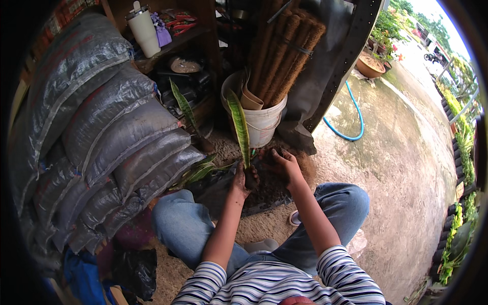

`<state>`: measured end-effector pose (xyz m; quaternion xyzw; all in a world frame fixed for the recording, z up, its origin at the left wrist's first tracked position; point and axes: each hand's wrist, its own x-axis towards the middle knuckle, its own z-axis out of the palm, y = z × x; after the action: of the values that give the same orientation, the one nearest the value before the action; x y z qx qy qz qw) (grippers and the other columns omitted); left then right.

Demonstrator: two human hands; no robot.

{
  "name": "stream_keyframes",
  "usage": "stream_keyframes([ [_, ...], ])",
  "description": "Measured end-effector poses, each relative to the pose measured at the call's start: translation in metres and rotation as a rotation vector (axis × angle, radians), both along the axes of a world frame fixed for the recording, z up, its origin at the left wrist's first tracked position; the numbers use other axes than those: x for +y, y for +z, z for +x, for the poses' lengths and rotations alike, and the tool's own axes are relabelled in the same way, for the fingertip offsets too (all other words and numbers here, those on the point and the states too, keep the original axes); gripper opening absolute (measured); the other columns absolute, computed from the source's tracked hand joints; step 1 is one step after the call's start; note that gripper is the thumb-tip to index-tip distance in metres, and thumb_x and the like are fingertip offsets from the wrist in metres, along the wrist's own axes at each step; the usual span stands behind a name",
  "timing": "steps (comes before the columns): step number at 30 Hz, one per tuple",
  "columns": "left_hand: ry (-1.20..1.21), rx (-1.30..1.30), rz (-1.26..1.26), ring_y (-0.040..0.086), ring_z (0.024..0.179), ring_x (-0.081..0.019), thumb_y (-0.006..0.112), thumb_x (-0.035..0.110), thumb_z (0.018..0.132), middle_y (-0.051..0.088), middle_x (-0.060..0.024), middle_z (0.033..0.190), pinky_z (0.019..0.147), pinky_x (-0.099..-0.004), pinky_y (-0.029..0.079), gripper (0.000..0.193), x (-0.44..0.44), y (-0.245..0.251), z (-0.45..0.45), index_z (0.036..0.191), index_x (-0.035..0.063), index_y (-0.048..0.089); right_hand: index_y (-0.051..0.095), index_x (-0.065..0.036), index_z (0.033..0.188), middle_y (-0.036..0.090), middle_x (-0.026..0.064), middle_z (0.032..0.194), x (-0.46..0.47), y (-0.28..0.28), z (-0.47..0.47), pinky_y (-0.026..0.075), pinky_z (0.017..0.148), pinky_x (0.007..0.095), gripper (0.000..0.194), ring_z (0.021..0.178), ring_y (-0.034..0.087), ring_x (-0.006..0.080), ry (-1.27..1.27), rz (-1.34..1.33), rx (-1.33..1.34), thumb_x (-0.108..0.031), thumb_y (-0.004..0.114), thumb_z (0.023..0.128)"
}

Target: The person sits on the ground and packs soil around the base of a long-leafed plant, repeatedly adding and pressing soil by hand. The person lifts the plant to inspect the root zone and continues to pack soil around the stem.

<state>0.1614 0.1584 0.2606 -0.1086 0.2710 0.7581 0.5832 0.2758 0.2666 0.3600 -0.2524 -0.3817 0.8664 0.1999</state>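
A snake plant leaf (239, 124), green with yellow margins, stands upright in my left hand (241, 179). My fingers wrap its dark, soil-covered base. Just to the right, my right hand (285, 164) is curled and smeared with soil; whether a clump of soil sits in its fingers is hard to see. Beneath both hands, dark potting soil (268, 188) is spread on a black plastic sheet (217, 190). More snake plant leaves (200, 171) lie at the sheet's left side. Another snake plant cutting (183, 105) leans farther back with its base on the ground.
Stacked filled sacks (129, 133) rise on the left. A white bucket (263, 127) holding coir poles (293, 53) stands ahead, near a grey stone block (297, 137). A tumbler (143, 32) sits on a wooden shelf. On the right, a blue hose (358, 114) lies on concrete.
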Motion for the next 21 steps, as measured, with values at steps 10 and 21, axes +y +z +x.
stream_keyframes([
  [10, -0.025, 0.023, 0.013, 0.048, 0.055, -0.0163, 0.042, 0.047, 0.089, 0.049, -0.0023, 0.064, 0.053, -0.0300, 0.043, 0.038, -0.001, 0.000, 0.000, 0.081, 0.0109, 0.050, 0.052, 0.001, 0.109, 0.062, 0.0088, 0.100, -0.001, -0.001, -0.002, 0.049, 0.084, 0.0337, 0.025, 0.098, 0.058, 0.0194, -0.004, -0.033, 0.068, -0.010, 0.055, 0.086],
  [21, -0.020, -0.174, 0.187, 0.058, 0.081, -0.0276, 0.041, 0.058, 0.082, 0.059, -0.0142, 0.087, 0.075, -0.0386, 0.048, 0.063, 0.000, 0.005, 0.000, 0.098, -0.0010, 0.053, 0.053, 0.003, 0.104, 0.060, 0.0128, 0.102, 0.002, -0.007, -0.002, 0.050, 0.082, 0.0328, 0.021, 0.095, 0.059, 0.0224, -0.048, 0.004, 0.016, -0.006, 0.054, 0.086],
])
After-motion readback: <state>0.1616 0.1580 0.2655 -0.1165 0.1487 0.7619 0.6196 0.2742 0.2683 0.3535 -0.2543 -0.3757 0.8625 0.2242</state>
